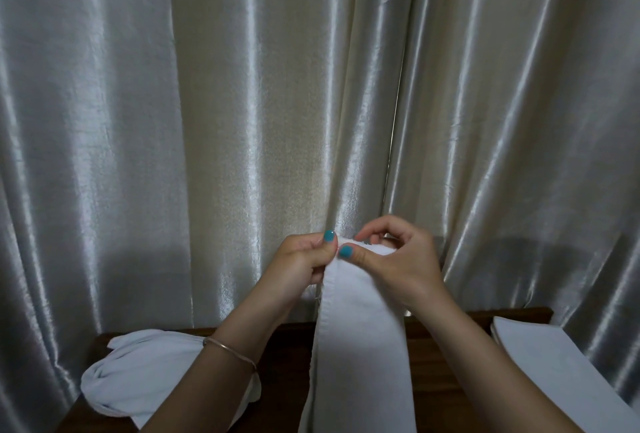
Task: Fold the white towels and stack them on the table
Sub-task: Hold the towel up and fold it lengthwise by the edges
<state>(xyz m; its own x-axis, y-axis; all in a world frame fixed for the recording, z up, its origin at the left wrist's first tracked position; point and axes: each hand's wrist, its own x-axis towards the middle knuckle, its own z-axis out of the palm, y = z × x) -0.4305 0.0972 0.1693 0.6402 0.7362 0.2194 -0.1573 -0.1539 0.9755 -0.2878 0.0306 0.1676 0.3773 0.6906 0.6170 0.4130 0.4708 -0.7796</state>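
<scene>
In the lower centre of the frame, both of the person's hands meet at the top edge of a long white terry towel (360, 335), which hangs straight down from them to the bottom edge of the picture. The left hand (298, 266) is closed in a loose fist, thumb pressed against the towel's upper left corner, its thumbnail painted teal. The right hand (398, 259) is half curled, thumb and forefinger pinching the same upper edge just beside the left thumb, the other fingers arched above the cloth. A thin metal bangle (230, 351) circles the left wrist.

Behind the hanging towel runs a dark brown wooden table (287, 356), across the lower part of the frame. At the lower left, a crumpled heap of white towels (138, 373) lies on it, partly hidden by the left forearm. At the lower right, a flat stack of folded white towels (554, 367) rests on the table's far end, well apart from the heap. Glossy pale satin curtains (242, 86) in vertical pleats fill the whole background.
</scene>
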